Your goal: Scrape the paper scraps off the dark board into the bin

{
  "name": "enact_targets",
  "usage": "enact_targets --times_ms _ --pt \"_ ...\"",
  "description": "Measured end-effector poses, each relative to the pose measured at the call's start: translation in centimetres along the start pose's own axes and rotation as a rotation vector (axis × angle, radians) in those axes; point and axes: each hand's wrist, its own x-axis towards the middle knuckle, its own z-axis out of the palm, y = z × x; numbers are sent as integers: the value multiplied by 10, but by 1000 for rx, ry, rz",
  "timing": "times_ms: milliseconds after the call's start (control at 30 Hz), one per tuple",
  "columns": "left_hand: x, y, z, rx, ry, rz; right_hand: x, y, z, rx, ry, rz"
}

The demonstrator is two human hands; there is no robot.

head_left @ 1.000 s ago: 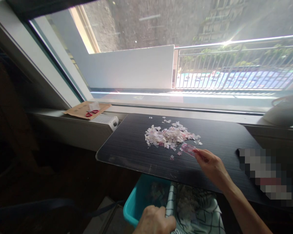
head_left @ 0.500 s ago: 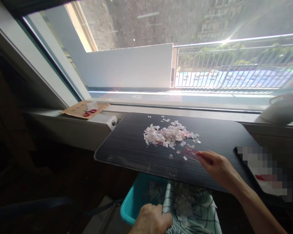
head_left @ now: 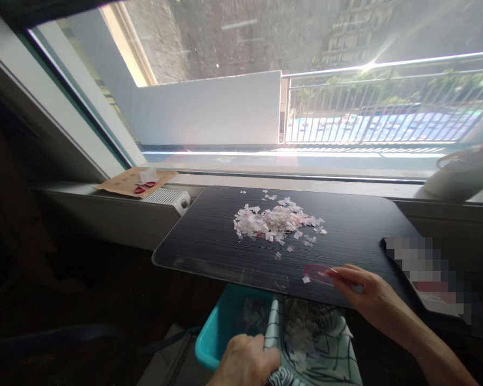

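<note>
Paper scraps [head_left: 279, 221] heaped on a dark counter [head_left: 201, 241]

Below the counter's near edge, the person's left grip [head_left: 247, 358] is closed around the folded rim of a pale patterned cloth [head_left: 338, 356]. The cloth forms an open pocket holding many whitish scraps. Also below the counter, just left of the cloth, a teal bin [head_left: 208, 343] holds more pieces, too dim to make out. At the counter's near edge, the right grip [head_left: 368, 289] pinches one end of a see-through pink piece [head_left: 317, 272], a lone white scrap [head_left: 306, 280] by its other end. A pixelated object [head_left: 426, 287] lies at the counter's right. The heap sits around the counter's middle, strays about it. Beyond the counter's far left corner, red-handled scissors [head_left: 139, 189] lie on a brown envelope [head_left: 118, 185]; beyond its far right, a white vessel [head_left: 451, 185], contents hidden.
</note>
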Motion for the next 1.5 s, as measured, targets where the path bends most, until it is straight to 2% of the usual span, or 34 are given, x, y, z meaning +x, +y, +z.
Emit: enact_targets --times_ms 100,300,467,700,800,933,1033,1133,1233,1367,1500 --pt "1 -1 3 -27 -8 2 -9 9 -1 43 -71 -30" --pt "0 1 4 -33 7 -22 -16 11 -2 24 -15 -15" --pt "-1 2 4 -42 5 -18 -27 9 -7 25 -87 -13" --pt "0 3 0 -40 -32 -1 -13 7 -5 -15 25 6" --pt "1 3 0 -36 -37 -5 -17 10 -2 -15 -19 4" --pt "-1 3 0 -89 -20 -25 -39 16 -6 7 -85 16" --pt "0 4 -3 -85 -14 -14 -46 12 -9 26 -91 10" --pt "4 5 -4 -8 -45 24 -34 0 -3 70 1 -8" --pt "9 7 2 54 -52 65 -9 -10 14 119 73 -76" --pt "15 7 16 141 -7 56 26 -17 38 121 87 -104" --pt "21 7 18 207 -61 67 50 -20 49 93 86 -117"
